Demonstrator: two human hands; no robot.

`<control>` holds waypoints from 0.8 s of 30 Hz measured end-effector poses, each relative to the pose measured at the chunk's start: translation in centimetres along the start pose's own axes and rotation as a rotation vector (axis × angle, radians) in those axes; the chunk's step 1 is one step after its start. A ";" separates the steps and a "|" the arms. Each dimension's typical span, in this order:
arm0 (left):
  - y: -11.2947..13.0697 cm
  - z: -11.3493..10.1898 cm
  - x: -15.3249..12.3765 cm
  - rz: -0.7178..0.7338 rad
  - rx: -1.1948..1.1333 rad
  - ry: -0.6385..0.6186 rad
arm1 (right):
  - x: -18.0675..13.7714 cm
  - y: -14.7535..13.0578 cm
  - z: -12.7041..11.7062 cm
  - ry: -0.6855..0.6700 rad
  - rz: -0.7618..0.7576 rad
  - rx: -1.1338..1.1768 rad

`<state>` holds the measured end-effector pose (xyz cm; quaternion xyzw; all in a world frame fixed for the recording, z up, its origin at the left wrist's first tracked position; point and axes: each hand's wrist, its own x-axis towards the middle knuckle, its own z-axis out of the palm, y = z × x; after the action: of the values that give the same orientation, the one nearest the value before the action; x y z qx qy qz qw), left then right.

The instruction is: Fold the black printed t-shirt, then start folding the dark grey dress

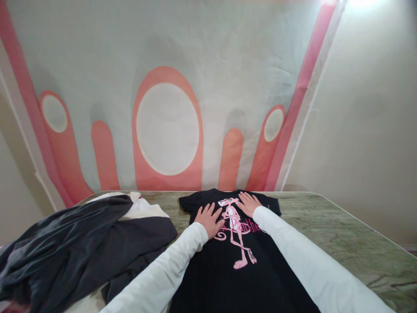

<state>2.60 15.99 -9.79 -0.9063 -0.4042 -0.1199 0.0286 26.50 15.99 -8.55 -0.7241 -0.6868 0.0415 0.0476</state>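
A black T-shirt (215,278) with a pink cartoon panther and pink lettering lies spread on the table, its collar towards the far edge. Flat on its chest, left of the printed figure, rests my left hand (209,220) with the fingers spread. My right hand (249,204) lies higher up, beside the panther's head, its fingers stretched out on the fabric. Nothing is held in either hand. Parts of the lettering are covered by my hands and right sleeve, and the shirt's lower end runs out of view.
A heap of dark and cream clothes (87,243) covers the table's left side, close to my left sleeve. The wood-grain table (329,230) extends right of the shirt. Behind its far edge hangs a grey backdrop (221,56) with pink and orange shapes.
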 end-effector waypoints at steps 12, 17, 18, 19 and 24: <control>0.0 -0.1 0.0 -0.001 0.000 -0.007 | 1.8 2.2 0.0 0.011 0.100 -0.056; 0.0 0.1 0.1 -0.005 -0.010 0.010 | -1.4 0.6 1.1 0.009 -0.101 -0.058; 0.0 0.2 0.1 -0.005 -0.012 0.009 | -2.2 0.6 1.4 0.003 -0.156 -0.045; 0.0 0.2 0.1 -0.006 -0.014 0.006 | -2.9 0.9 1.6 0.001 -0.179 -0.037; 0.1 0.2 0.2 -0.005 -0.022 -0.010 | -5.0 5.9 1.1 0.042 0.132 -0.112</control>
<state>2.81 16.07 -9.89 -0.9061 -0.4054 -0.1199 0.0160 31.99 10.68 -10.41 -0.7699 -0.6378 -0.0091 0.0188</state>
